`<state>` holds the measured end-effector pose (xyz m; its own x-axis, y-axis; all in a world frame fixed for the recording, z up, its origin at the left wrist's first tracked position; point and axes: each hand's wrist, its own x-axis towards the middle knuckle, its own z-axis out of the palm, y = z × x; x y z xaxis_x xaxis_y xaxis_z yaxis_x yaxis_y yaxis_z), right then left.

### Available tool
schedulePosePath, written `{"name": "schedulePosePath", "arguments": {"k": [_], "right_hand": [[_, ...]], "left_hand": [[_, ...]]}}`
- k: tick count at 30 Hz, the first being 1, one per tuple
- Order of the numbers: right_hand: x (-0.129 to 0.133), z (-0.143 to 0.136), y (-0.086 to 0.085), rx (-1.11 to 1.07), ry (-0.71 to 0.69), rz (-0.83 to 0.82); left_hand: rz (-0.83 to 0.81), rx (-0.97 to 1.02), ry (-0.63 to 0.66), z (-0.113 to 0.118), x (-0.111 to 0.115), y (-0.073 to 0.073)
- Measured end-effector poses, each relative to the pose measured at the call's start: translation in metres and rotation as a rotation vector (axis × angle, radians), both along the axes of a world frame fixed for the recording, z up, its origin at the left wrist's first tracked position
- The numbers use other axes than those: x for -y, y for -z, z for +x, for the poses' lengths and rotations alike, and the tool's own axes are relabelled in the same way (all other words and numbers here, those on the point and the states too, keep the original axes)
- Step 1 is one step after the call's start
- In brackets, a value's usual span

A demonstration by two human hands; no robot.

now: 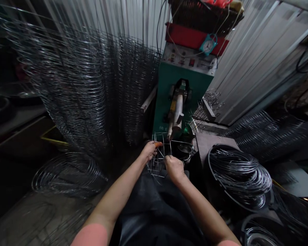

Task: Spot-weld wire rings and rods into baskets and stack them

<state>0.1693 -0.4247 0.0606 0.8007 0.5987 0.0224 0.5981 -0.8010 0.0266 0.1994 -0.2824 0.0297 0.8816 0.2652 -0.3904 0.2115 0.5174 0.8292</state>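
Note:
In the middle of the view a small wire frame (158,163) hangs between my hands, just below the metal arm (178,111) of a green machine (166,82). My left hand (150,150) is closed on the frame's left side, with something orange at the fingertips. Closed as well, my right hand (175,168) holds the frame's right side near a curved wire. The frame's upper edge is at the tip of the machine's arm; whether they touch is hard to tell.
Tall stacks of wire rings (84,85) stand at the left. A coil of rings (66,174) lies on the floor. At the right, a black tub (212,171) holds curved wires. A blue clock (208,44) hangs on the machine's top.

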Motion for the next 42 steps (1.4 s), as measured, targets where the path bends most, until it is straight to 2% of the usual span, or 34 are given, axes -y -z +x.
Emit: {"name": "schedulePosePath", "arguments": {"k": [4,10,13,16,22,26,31,42], "right_hand": [[0.017,0.015,0.009,0.086,-0.032,0.167],[0.064,0.064,0.017,0.049,-0.108,0.591],[0.081,0.088,0.024,0.114,-0.058,0.703],[0.084,0.101,0.035,0.135,-0.062,0.799],[0.079,0.108,0.048,0.114,-0.059,0.831],[0.076,0.108,0.048,0.119,-0.043,0.865],[0.070,0.110,0.050,0.147,-0.040,0.819],[0.069,0.123,0.049,0.057,-0.096,0.823]], "left_hand": [[-0.019,-0.007,0.015,0.000,-0.001,-0.003],[-0.032,-0.031,0.049,0.005,-0.010,-0.004],[-0.036,-0.032,0.060,0.008,-0.013,-0.002],[-0.022,-0.031,0.079,0.011,-0.014,0.001],[0.008,-0.005,0.062,0.016,-0.014,0.000],[0.032,-0.008,0.044,0.017,-0.014,-0.002],[0.044,-0.007,0.047,0.018,-0.012,-0.001],[0.021,0.007,0.050,0.021,-0.017,0.002]]}}
